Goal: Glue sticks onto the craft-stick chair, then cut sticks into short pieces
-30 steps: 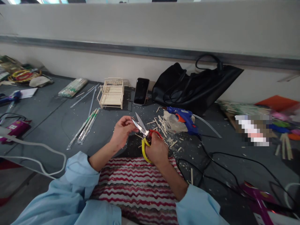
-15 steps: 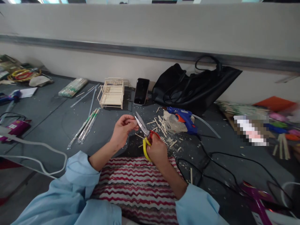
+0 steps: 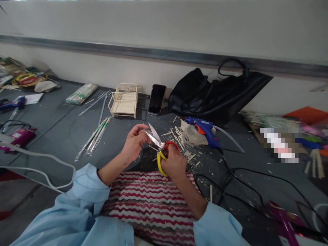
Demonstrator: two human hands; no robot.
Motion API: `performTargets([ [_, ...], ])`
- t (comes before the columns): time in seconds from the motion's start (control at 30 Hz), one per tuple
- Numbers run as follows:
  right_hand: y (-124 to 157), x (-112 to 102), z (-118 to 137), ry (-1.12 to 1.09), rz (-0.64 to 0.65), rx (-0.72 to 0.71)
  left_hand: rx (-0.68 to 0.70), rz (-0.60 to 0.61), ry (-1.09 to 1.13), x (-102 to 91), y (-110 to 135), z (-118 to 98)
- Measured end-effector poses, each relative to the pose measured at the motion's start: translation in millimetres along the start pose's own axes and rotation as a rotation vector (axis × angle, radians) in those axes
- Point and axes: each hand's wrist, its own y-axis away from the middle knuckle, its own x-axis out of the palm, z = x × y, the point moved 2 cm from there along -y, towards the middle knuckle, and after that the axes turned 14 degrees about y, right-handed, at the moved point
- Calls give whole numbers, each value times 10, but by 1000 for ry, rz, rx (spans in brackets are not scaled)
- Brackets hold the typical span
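Note:
My right hand (image 3: pixel 174 162) is closed round the red and yellow handles of a pair of scissors (image 3: pixel 155 138). The scissor blades stand apart and point up and to the left, toward my left hand (image 3: pixel 135 140). That hand is closed in a pinch right at the blade tips; whatever lies between its fingers is too small to make out. Short cut sticks (image 3: pixel 178 136) and pale crumbs lie on the table just beyond my right hand. A small model made of wooden sticks (image 3: pixel 124 100) stands farther back.
A blue glue gun (image 3: pixel 202 129) rests on a pale pad, its black cord running right. Behind are a phone (image 3: pixel 156 99) and a black bag (image 3: pixel 202 94). Wrapped stick bundles (image 3: pixel 96 136) lie left. A striped cloth (image 3: pixel 151 205) covers my lap.
The scissor blades have opened wider near my left fingertips. Both hands keep nearly the same place, while the whole view has shifted slightly.

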Motion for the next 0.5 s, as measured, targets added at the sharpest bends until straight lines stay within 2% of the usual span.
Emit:
performTargets([
  [0.27, -3, 18, -7, 60, -31, 5, 43, 41, -18, 16, 33, -8],
  [0.5, 5, 13, -3, 82, -35, 9, 54, 20, -35, 35, 61, -6],
])
